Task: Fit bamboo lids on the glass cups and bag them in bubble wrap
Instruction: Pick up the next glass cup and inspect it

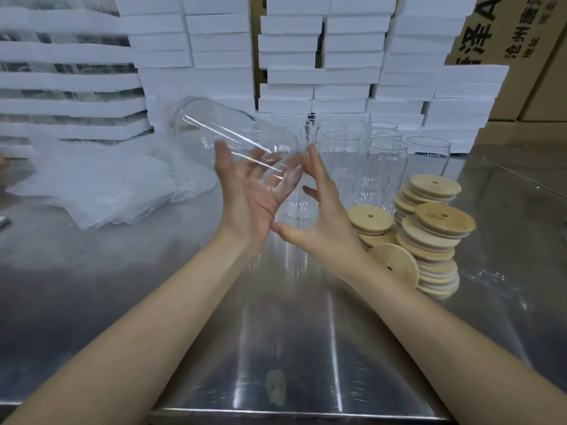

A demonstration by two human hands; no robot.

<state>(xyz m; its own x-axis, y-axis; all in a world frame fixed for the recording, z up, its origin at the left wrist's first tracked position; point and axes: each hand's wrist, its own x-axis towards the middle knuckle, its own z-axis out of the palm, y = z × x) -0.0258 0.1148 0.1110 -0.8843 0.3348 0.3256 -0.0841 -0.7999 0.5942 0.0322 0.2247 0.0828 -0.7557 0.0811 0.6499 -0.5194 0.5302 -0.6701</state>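
Observation:
A clear glass cup [214,130] hangs tilted in the air over the steel table [276,332], its upper end pointing up and left. My left hand [245,191] is palm-up and holds the cup's lower part, with the thumb on the near side and the fingers showing through the glass behind it. My right hand [322,222] is just to the right, its index finger straight up against the cup's lower end and its thumb spread. Bamboo lids [429,234] with small holes are piled at the right. Bubble wrap bags [101,185] lie at the left.
Several empty glass cups [383,154] stand upright behind my hands. White foam boxes [306,56] are stacked high along the back and left. Brown cardboard cartons [506,32] stand at the back right. The table's front edge runs just below my forearms.

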